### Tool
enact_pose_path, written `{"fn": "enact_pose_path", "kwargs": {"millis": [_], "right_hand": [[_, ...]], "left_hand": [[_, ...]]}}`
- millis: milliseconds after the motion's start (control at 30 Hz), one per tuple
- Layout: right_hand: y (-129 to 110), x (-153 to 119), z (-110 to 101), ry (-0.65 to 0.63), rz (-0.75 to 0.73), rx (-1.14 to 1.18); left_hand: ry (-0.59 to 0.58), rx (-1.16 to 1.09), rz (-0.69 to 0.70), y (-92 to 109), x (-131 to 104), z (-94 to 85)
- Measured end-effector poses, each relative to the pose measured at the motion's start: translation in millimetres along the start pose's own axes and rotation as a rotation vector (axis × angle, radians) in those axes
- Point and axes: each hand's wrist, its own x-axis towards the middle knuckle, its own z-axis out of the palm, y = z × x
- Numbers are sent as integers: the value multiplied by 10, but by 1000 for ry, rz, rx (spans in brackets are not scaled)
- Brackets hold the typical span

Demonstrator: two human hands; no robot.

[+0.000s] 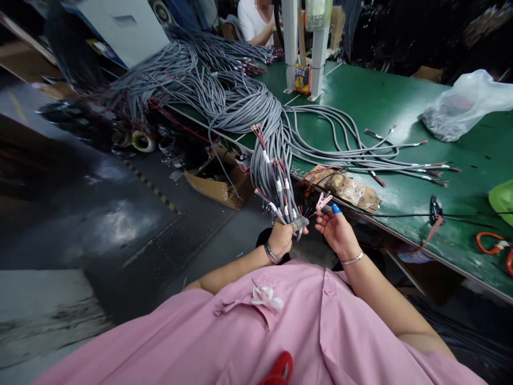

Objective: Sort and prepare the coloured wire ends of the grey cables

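Observation:
My left hand (pixel 280 238) is closed around a bundle of grey cables (pixel 276 152) near their ends, with a grey cover on its thumb. White-banded ends with stripped, multicoloured wires (pixel 276 171) stick up above the fist. To its right, my right hand (pixel 339 232) is turned palm up, fingers slightly curled and the blue-capped thumb apart from them. Its fingertips are close to thin coloured wires (pixel 309 213) coming from the bundle; whether they touch is too small to tell. A pink clip (pixel 323 202) stands just beyond these fingertips, at the table edge.
The grey cables run back over the green table (pixel 425 115) to a large pile (pixel 172 69). A taped cardboard piece (pixel 348 190), a plastic bag (pixel 465 104) and orange-handled pliers (pixel 491 243) lie on the table. Below is an open carton (pixel 218 182). Another person (pixel 256 24) sits behind.

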Motion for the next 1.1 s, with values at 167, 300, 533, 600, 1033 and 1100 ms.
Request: {"fn": "enact_pose_path", "kwargs": {"millis": [167,300,533,600,1033,1100], "right_hand": [[-103,218,68,-3,0,-37],[-122,299,127,9,-11,23],[-76,344,187,53,-51,86],[-69,358,201,50,-65,68],[-3,296,81,-55,6,87],[-35,279,96,-58,13,97]], "left_hand": [[-110,7,-62,103,34,60],[-150,14,-96,151,78,113],[-140,44,-96,96,119,153],[-133,58,-104,104,112,165],[-121,54,-60,137,-1,103],[-116,51,-31,155,-37,100]]}}
